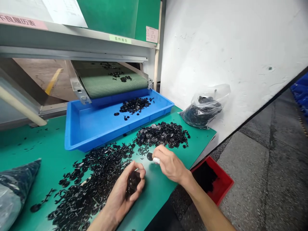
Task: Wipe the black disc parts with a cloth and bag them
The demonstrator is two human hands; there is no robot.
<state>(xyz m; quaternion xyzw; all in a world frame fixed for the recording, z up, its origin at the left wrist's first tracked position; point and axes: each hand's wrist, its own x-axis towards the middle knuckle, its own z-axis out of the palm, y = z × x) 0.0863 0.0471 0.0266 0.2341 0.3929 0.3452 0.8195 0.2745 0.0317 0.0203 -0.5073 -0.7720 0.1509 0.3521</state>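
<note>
Green bench (155, 187) is strewn, left of L fingers, w/ a heap (96, 178) of loose black parts. Dark pieces (133, 180) are cupped by the curled L hand (121, 192); if its hold were loosened, mixing w/ the heap could be caused. One disc (149, 156) is pinched by R hand (170, 165) fingertips, partly hidden; L-palm qty can't be made out.

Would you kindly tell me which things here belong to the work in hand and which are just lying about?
Probably in the work:
- left hand, cupping black parts
- right hand, pinching a black disc
- loose black pieces
- blue tray
- red bin

Probably just there:
- white paper
- pink notice
- green label
</note>
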